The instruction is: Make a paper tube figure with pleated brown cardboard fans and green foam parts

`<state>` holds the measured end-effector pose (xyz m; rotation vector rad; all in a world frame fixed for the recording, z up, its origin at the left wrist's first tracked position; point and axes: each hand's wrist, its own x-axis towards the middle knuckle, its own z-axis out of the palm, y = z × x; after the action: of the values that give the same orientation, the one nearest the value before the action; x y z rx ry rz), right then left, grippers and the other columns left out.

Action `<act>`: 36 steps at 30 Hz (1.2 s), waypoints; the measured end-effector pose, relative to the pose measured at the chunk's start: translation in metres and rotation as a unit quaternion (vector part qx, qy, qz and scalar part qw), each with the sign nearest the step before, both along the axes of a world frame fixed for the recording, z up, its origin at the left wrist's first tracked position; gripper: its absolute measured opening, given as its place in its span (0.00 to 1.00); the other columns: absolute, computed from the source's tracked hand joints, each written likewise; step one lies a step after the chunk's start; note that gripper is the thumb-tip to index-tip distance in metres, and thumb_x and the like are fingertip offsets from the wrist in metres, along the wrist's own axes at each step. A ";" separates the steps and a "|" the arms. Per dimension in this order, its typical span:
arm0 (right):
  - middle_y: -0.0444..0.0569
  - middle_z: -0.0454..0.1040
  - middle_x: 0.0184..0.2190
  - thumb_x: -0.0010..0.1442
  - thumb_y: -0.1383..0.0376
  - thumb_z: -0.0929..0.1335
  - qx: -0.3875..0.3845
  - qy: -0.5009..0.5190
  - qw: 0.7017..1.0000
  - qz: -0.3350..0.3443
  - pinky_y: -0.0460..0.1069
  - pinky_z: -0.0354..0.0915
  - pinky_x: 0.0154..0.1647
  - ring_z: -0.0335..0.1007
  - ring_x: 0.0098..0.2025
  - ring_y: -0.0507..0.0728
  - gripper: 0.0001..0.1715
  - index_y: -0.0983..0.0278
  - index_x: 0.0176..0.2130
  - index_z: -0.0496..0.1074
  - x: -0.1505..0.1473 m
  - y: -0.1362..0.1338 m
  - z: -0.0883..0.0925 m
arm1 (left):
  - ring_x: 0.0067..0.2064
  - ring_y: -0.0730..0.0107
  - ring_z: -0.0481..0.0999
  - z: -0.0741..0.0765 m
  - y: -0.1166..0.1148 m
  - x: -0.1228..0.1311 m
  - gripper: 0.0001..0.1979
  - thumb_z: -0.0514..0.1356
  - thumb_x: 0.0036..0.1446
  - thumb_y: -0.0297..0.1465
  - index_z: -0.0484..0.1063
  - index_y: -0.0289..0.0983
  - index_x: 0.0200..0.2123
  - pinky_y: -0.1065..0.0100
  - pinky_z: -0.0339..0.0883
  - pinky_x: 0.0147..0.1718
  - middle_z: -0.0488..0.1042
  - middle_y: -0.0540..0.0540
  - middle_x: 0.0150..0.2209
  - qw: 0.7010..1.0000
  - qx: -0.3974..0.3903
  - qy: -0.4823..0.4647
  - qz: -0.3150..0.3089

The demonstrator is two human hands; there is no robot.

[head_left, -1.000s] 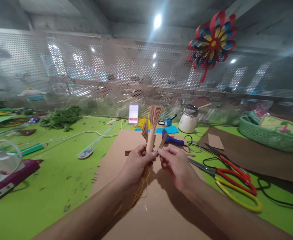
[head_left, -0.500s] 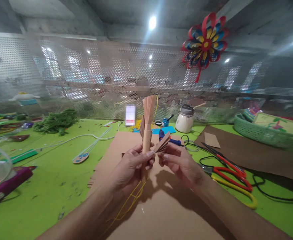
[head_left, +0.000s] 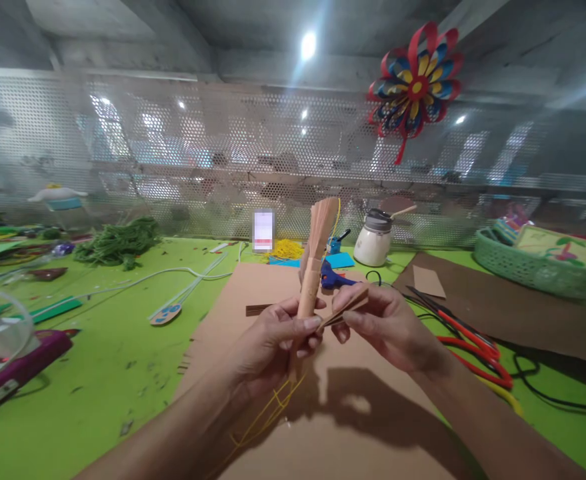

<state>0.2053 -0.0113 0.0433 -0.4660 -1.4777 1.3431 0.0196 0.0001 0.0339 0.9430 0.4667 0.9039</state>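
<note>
My left hand (head_left: 273, 337) is closed round a rolled tan paper tube (head_left: 309, 292) held upright; a fringed fan of paper strips (head_left: 323, 223) spreads from its top. Thin yellow threads (head_left: 267, 413) hang below this hand. My right hand (head_left: 387, 323) pinches a small folded brown paper piece (head_left: 345, 308) against the tube's lower side. Both hands hover above a brown cardboard sheet (head_left: 323, 413) on the green table (head_left: 107, 360).
Red and yellow scissors (head_left: 473, 357) and black cable lie at right, a blue glue gun (head_left: 335, 279) and white jar (head_left: 373, 243) behind. A green basket (head_left: 533, 270) stands far right, a purple device (head_left: 13, 363) at left. A mesh wall (head_left: 173, 147) backs the table, with a paper flower (head_left: 415, 77).
The tube has tilted slightly right and sits lower. My right hand has shifted right and turned the folded paper piece flatter against the tube.
</note>
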 end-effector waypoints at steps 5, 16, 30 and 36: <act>0.44 0.72 0.26 0.56 0.64 0.72 0.024 0.009 0.995 -0.093 0.51 0.63 0.30 0.67 0.28 0.53 0.04 0.59 0.35 0.78 0.002 0.001 0.003 | 0.23 0.79 0.67 -0.002 -0.001 0.001 0.11 0.66 0.49 0.27 0.74 0.30 0.37 0.78 0.54 0.20 0.72 0.46 0.25 1.000 -0.006 0.027 0.015; 0.46 0.73 0.27 0.59 0.65 0.71 0.044 -0.023 0.987 -0.151 0.49 0.62 0.29 0.65 0.26 0.51 0.03 0.62 0.35 0.77 0.006 0.004 0.003 | 0.21 0.82 0.65 -0.003 -0.009 0.007 0.11 0.63 0.55 0.30 0.73 0.31 0.41 0.79 0.55 0.19 0.69 0.49 0.24 0.998 -0.011 0.069 -0.002; 0.45 0.73 0.26 0.59 0.65 0.71 0.066 -0.040 0.976 -0.201 0.47 0.63 0.26 0.66 0.26 0.50 0.04 0.63 0.35 0.78 0.000 0.005 -0.001 | 0.23 0.83 0.65 -0.004 -0.013 0.009 0.09 0.63 0.55 0.31 0.71 0.33 0.37 0.78 0.54 0.22 0.69 0.49 0.26 0.996 -0.008 0.084 -0.015; 0.43 0.73 0.23 0.59 0.64 0.71 0.074 -0.051 0.973 -0.215 0.47 0.65 0.27 0.67 0.25 0.50 0.04 0.63 0.35 0.77 -0.001 0.002 -0.002 | 0.25 0.80 0.64 -0.005 -0.012 0.009 0.09 0.63 0.55 0.33 0.70 0.33 0.36 0.77 0.53 0.24 0.68 0.49 0.26 0.995 0.038 0.087 -0.016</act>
<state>0.2043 -0.0088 0.0409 -0.7194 -1.4443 0.8732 0.0286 -0.0116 0.0286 1.1011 0.5683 0.8183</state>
